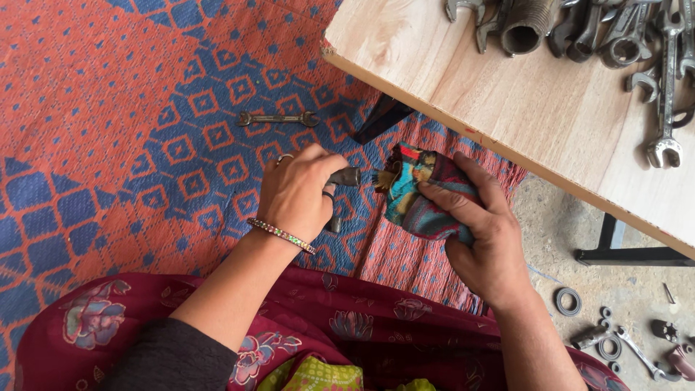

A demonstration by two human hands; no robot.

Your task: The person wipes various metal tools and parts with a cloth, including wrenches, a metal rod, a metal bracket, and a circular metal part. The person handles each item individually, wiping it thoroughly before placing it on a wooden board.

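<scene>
Red-and-blue patterned rug (pixel 145 108) underfoot: left hand (pixel 297 192) grips a dark metal socket tool (pixel 346 177), right hand (pixel 470 232) clutches a multicoloured cloth rag (pixel 420 188), seemingly mid-wiping; bringing them together looks next.

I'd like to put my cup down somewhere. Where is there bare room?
The near-left part of the wooden table is bare; its far right is crowded with wrenches. The mat is open left of the small wrench. The floor parts clutter the lower right.
</scene>
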